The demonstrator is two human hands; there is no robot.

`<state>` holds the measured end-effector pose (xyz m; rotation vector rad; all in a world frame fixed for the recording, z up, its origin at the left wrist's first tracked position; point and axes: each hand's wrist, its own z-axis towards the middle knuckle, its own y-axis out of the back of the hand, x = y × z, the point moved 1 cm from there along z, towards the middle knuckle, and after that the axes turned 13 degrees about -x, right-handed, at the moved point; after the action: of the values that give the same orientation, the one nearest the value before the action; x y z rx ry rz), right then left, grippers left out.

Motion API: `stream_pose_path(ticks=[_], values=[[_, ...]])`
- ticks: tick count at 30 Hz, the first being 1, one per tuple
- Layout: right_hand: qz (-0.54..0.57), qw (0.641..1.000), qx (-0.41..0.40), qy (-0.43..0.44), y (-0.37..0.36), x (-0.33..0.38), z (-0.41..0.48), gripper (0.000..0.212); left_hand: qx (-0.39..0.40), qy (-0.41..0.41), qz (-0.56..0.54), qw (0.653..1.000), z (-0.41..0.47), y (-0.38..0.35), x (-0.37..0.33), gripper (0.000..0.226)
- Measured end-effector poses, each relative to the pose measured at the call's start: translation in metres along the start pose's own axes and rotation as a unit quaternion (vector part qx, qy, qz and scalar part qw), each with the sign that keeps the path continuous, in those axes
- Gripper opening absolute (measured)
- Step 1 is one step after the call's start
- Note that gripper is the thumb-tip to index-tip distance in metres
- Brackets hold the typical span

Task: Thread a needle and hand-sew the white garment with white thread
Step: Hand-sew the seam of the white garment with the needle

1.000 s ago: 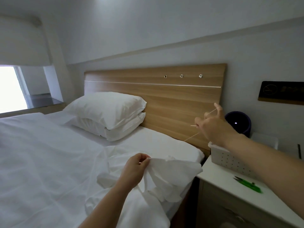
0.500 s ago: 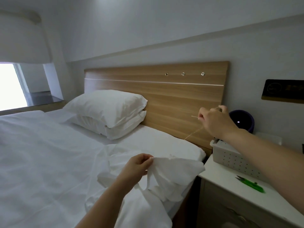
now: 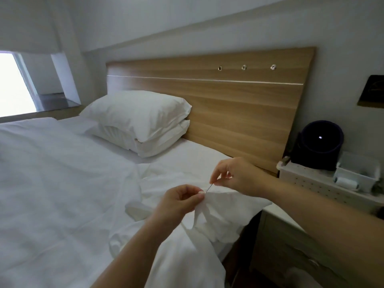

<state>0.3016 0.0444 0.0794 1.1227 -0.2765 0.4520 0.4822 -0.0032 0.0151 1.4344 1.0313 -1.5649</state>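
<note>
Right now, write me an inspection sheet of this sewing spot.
Surface: bed with rumpled white sheets.
Job's things: white garment bunched at the bed's edge; needle slanting down to its held fold; thread too fine to see.
Clutter: white basket on the nightstand, thread spool in it, dark round device by it.
Hands: left hand pinches the garment; right hand pinches the needle.
Cables: nothing seen.
Surroundings: two stacked pillows, wooden headboard, window at left.
</note>
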Motion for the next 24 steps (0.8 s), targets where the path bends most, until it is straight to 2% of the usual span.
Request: stream_pose_path(ticks=[24], values=[[0.029,0.999,0.014,-0.014,-0.0099,-0.003,0.0081,0.009,0.013,-0.016,0.021,1.0,0.0054,0.0045,0.0021,0.012]])
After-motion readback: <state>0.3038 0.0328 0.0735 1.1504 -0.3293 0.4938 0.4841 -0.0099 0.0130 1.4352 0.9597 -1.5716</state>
